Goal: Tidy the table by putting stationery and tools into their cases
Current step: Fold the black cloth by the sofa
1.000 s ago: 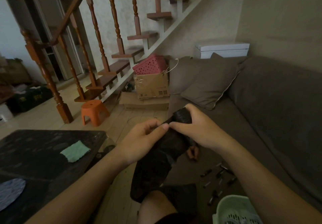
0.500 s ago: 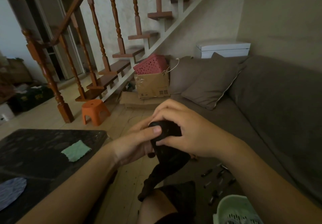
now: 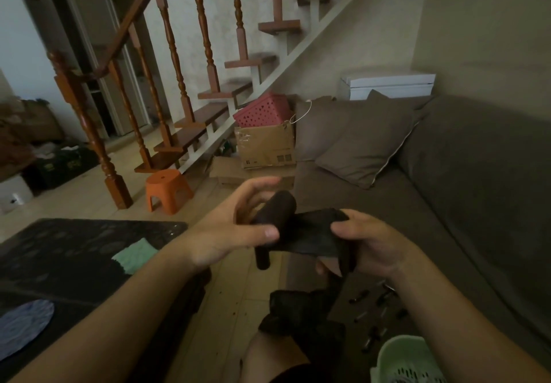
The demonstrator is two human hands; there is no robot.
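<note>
Above the floor, between the dark table and the brown fabric sofa, the left hand grips a dark rolled fabric case, thumb pressed on its front and fingers curled behind it. The right hand pinches the case's loose black flap between thumb and curled fingers. Small dark tool bits lie scattered along the sofa seat's front edge, near a pale green plastic basket.
</note>
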